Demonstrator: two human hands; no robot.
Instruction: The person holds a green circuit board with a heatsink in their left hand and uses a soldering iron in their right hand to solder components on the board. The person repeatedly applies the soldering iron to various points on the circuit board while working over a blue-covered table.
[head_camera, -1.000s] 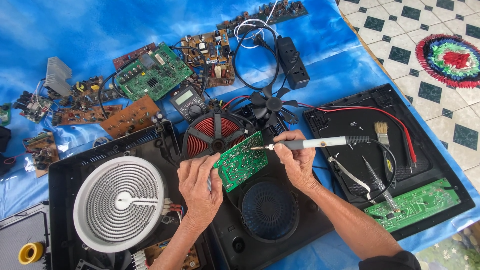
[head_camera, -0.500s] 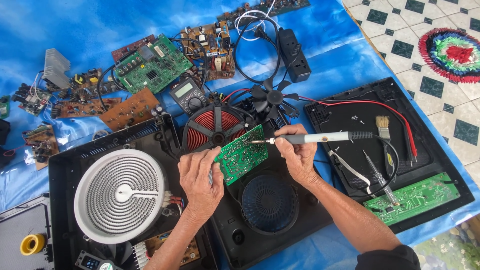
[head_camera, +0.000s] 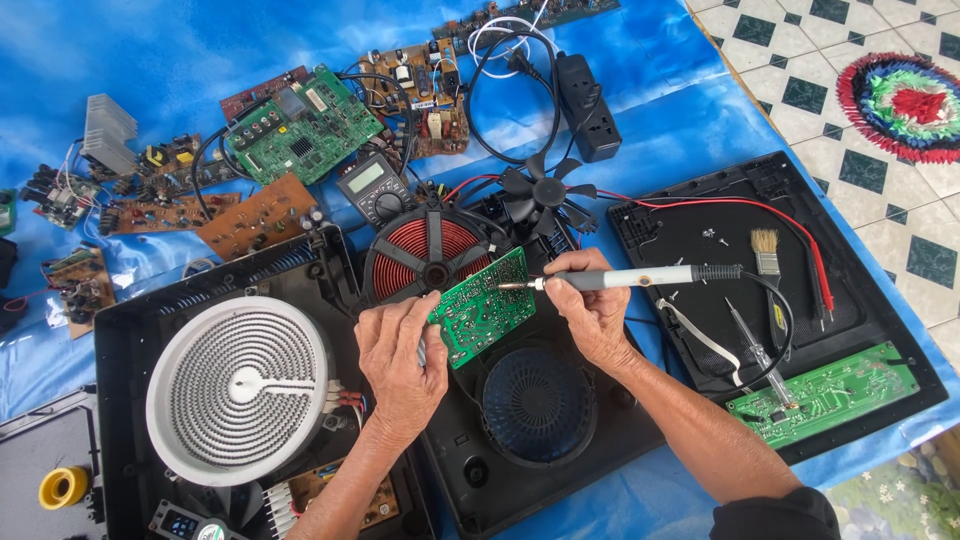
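Note:
My left hand grips the lower left edge of a small green circuit board, holding it tilted over an opened black cooker base. My right hand holds a grey soldering iron like a pen, its metal tip touching the board's upper right part. The iron's black cord runs off to the right. A red copper coil sits just behind the board, and a round blue-black fan grille lies below it.
A white spiral heating element sits at left in a black housing. A black bottom cover at right carries a brush, tweezers, a screwdriver and a long green board. A multimeter, fan, power strip and several boards lie behind.
The view has shifted slightly. Both hands keep the same hold, with the iron's tip still against the green board.

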